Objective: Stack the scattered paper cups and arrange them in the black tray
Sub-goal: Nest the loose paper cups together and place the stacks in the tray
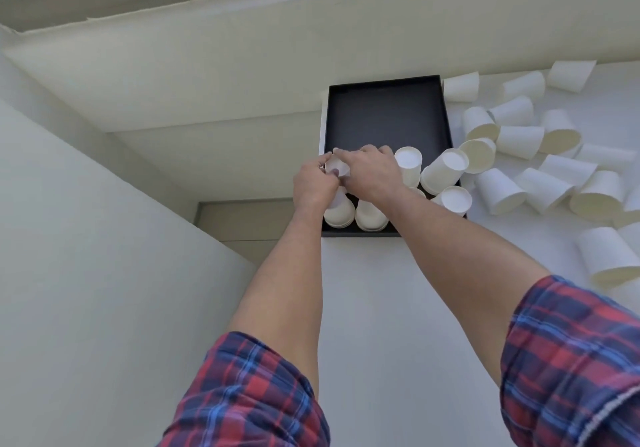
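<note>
The black tray (384,117) lies on the white table, its far half bare. Several upside-down stacks of white paper cups stand along its near part, among them a stack (408,164) right of my hands and a tilted stack (441,171) at the tray's right wall. My left hand (313,187) and my right hand (372,173) meet over the tray's left side. Both hold a white cup (337,167) on top of a stack (339,214). My right index finger lies across the cup's base.
Several loose white cups (519,138) lie scattered on the table right of the tray, one large cup (606,259) near the right edge. Cream walls and ledges stand left of and behind the tray. The table's left edge runs just beside the tray.
</note>
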`<act>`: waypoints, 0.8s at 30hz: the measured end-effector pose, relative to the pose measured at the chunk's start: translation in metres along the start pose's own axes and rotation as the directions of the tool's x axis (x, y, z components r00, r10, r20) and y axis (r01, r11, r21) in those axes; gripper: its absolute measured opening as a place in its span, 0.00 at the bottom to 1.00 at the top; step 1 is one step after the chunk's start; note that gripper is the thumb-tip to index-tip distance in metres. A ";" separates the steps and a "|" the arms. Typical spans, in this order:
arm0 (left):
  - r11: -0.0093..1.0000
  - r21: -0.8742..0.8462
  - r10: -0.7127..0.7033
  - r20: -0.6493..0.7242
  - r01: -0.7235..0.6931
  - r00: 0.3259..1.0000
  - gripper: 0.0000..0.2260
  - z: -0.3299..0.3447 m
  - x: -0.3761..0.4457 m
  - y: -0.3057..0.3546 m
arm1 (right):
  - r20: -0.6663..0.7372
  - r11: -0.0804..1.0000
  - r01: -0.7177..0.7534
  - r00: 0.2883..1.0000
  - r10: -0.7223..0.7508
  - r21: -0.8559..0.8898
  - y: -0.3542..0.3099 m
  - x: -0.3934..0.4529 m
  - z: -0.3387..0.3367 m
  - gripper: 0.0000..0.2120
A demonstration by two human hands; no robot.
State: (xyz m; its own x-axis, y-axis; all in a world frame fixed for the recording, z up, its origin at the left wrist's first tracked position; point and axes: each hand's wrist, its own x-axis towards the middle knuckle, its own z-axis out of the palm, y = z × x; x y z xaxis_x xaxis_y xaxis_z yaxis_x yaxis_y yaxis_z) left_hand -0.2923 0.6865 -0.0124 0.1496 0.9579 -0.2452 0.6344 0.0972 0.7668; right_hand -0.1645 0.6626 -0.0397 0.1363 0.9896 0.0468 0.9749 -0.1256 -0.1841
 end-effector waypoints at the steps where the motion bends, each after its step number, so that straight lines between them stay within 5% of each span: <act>1: 1.000 0.021 0.008 0.001 -0.009 1.000 0.19 0.001 0.001 0.000 | -0.003 1.000 0.006 1.000 -0.006 -0.004 0.000 0.000 0.001 0.25; 6: 0.984 0.176 0.041 -0.038 -0.033 0.998 0.21 0.004 -0.006 0.004 | 0.054 0.999 0.046 0.997 -0.046 -0.002 0.000 -0.008 0.000 0.30; 12: 0.842 0.454 0.447 -0.287 -0.290 0.847 0.14 0.025 -0.036 0.031 | -0.312 0.988 0.148 0.941 -0.130 0.037 0.017 -0.053 -0.017 0.20; 19: 0.710 0.484 0.661 -0.205 -0.512 0.722 0.08 0.080 -0.093 0.057 | -0.605 0.998 0.013 0.796 0.026 0.060 0.074 -0.130 -0.026 0.05; 24: 0.734 0.387 0.615 -0.027 -0.559 0.788 0.09 0.138 -0.145 0.067 | -0.593 0.982 -0.181 0.786 0.173 0.047 0.133 -0.199 -0.024 0.07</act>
State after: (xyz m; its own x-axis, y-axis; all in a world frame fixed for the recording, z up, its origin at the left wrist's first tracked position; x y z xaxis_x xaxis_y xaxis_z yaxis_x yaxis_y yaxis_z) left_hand -0.1670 0.5169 -0.0072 0.4873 0.8222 0.2942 0.6753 -0.5684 0.4699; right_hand -0.0574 0.4475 -0.0502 0.3807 0.7143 0.5873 0.9247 -0.2989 -0.2358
